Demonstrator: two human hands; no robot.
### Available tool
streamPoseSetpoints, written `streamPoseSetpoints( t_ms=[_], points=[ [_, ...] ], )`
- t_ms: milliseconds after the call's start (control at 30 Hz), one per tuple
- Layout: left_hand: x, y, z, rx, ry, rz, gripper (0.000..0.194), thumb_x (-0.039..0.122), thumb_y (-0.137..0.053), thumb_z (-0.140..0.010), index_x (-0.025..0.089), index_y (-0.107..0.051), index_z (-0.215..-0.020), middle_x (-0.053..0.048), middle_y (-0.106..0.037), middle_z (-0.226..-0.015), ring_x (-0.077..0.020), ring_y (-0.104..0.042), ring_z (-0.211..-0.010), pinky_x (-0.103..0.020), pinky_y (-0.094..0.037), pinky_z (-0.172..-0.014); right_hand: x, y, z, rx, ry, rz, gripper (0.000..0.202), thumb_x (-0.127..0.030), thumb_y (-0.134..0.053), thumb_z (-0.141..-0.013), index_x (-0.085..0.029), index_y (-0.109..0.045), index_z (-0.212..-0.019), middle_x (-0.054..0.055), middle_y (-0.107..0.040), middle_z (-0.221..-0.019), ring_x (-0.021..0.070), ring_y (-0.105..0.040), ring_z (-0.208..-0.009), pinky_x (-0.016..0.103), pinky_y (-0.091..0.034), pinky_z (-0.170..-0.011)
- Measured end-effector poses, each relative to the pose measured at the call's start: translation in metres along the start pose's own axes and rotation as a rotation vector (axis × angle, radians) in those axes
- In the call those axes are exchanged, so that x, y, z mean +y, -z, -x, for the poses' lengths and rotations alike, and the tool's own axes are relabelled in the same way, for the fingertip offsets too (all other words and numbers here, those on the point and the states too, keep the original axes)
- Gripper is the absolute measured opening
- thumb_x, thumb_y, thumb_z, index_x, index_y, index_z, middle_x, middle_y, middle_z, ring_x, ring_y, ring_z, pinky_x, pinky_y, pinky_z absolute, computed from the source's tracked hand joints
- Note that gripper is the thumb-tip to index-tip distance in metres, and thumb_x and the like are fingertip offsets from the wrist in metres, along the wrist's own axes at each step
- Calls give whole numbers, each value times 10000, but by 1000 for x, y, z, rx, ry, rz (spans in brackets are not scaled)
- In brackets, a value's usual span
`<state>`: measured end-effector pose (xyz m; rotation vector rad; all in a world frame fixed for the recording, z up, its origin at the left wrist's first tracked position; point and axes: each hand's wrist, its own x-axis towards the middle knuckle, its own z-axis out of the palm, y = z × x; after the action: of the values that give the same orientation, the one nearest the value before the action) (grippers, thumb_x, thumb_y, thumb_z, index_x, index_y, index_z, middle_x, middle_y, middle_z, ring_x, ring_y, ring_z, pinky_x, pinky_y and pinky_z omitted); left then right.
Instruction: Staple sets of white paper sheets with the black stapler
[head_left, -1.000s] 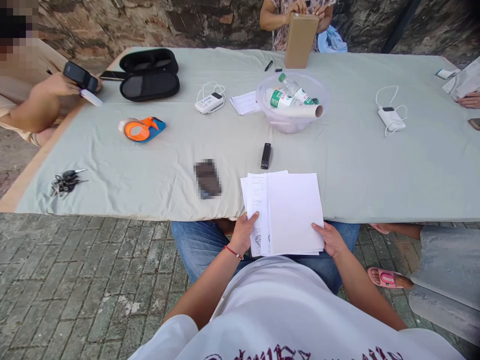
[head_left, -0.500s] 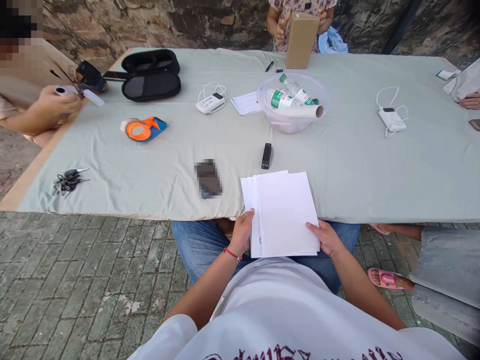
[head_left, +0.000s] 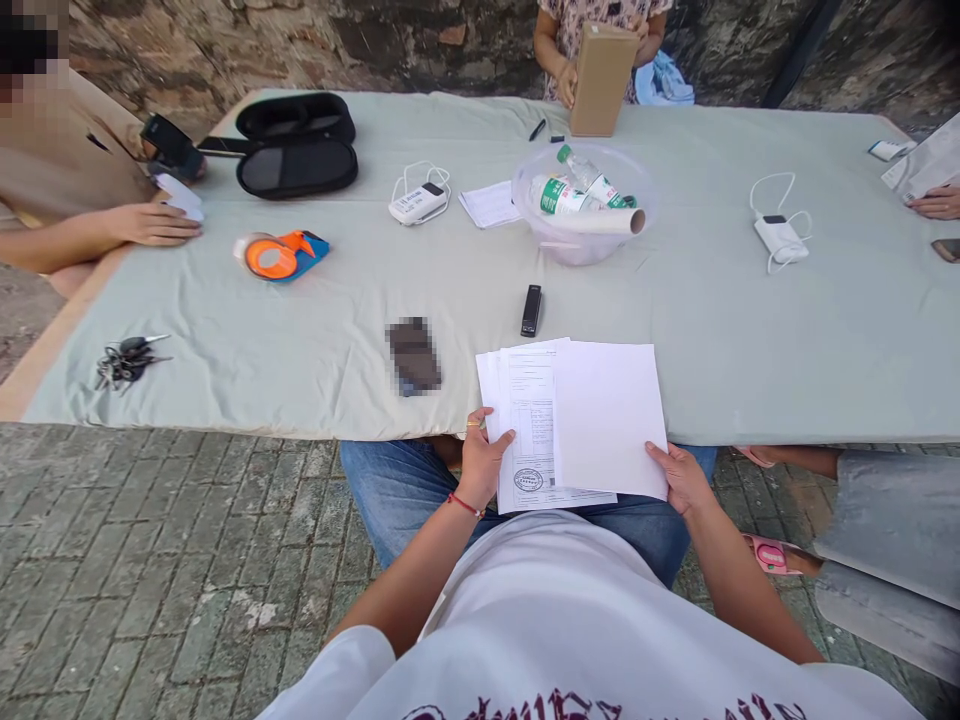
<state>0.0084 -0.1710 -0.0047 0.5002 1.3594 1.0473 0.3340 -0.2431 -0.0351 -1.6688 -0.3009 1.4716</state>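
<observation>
My left hand [head_left: 482, 460] grips printed sheets [head_left: 531, 430] by their left edge, thumb on top. The uppermost of them bears text, a table and an oval stamp near its bottom. Between thumb and fingers, my right hand [head_left: 679, 476] pinches the right edge of a blank white sheet [head_left: 611, 418], which overlaps the right part of the printed ones. The papers are held over my lap, at the table's front edge. Just beyond them lies a small black device [head_left: 531, 311]; a blurred-out dark object [head_left: 415, 356] lies to the left.
On the cloth-covered table [head_left: 712, 330] are keys [head_left: 127, 362], an orange tape dispenser [head_left: 281, 256], a black case [head_left: 298, 170], white corded devices [head_left: 418, 204] and a plastic basin [head_left: 581, 252] holding bottles. A person opposite holds a cardboard box [head_left: 598, 80]; others sit left and right.
My right hand has slid the blank sheet rightward, uncovering the printed page and its stamp. At left, a person's hand has come down onto the table; the person opposite lowered one hand along the box.
</observation>
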Motion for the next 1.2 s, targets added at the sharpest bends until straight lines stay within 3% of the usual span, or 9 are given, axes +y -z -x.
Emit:
streamPoseSetpoints(
  t_ms=[100, 200, 267, 367, 600, 800, 1000, 1100, 1200],
  points=[
    [1, 0, 2, -46, -28, -42, 624, 252, -803, -643, 220, -546, -1210, -17, -694, -851, -194, -677, -770, -317, -531, -745, -3, -8, 5, -88, -8, -4, 416, -414, -858, -656, -205, -741, -996, 69, -783, -963, 258, -748, -846, 364, -625, -786],
    [-1, 1, 1, -79, 50, -53, 339, 396, -780, -689, 164, -671, -910, -45, -701, -783, -196, -656, -726, -310, -517, -706, -3, -25, 10, -207, -20, 29, 403, -426, -831, -702, -194, -743, -1020, 73, -781, -967, 244, -744, -831, 350, -610, -772],
    [-2, 0, 0, -84, 75, -18, 355, 489, -757, -708, 154, -663, -776, -49, -686, -728, -191, -641, -695, -308, -506, -689, -2, -37, 12, -268, -18, 65, 399, -442, -810, -726, -190, -743, -1028, 66, -781, -951, 229, -738, -800, 328, -596, -726],
    [-3, 0, -2, -60, 45, -5, 386, 472, -821, -633, 165, -602, -718, -15, -654, -677, -158, -611, -635, -280, -481, -641, 0, -51, 12, -317, 9, 139, 418, -485, -773, -754, -187, -740, -1046, 59, -779, -942, 214, -722, -761, 307, -566, -669],
    [-1, -2, -3, 19, 47, -49, 508, 404, -879, -540, 197, -437, -679, 56, -577, -603, -107, -541, -547, -239, -422, -556, 0, -41, 4, -104, 184, 312, 436, -572, -728, -729, -174, -717, -907, 39, -761, -826, 202, -663, -676, 291, -501, -600],
    [-3, 1, -6, -91, 79, 10, 401, 464, -823, -600, 155, -594, -714, 1, -630, -659, -140, -589, -614, -280, -466, -640, -3, -15, 0, 14, 147, 253, 379, -557, -717, -737, -200, -683, -859, 0, -718, -702, 179, -615, -569, 287, -473, -525],
    [-5, 2, -8, -28, 65, -102, 391, 446, -824, -593, 149, -609, -729, 0, -619, -647, -135, -564, -607, -267, -436, -614, -9, -29, 7, -77, 47, 159, 310, -502, -715, -762, -240, -690, -926, 35, -762, -862, 230, -702, -719, 337, -560, -643],
    [-6, 2, -9, -31, 48, -130, 372, 469, -776, -661, 166, -569, -722, 29, -569, -629, -112, -523, -584, -247, -410, -591, -10, -38, 11, -225, 70, 376, 362, -560, -609, -834, -234, -688, -970, 54, -757, -911, 255, -708, -837, 373, -563, -739],
    [-6, 2, -8, -29, -52, -178, 341, 449, -736, -730, 184, -575, -871, 19, -605, -744, -132, -578, -682, -260, -457, -664, -11, -35, 9, -146, 209, 848, 406, -584, -511, -878, -213, -674, -895, 79, -733, -868, 274, -684, -875, 407, -530, -801]
  ],
)
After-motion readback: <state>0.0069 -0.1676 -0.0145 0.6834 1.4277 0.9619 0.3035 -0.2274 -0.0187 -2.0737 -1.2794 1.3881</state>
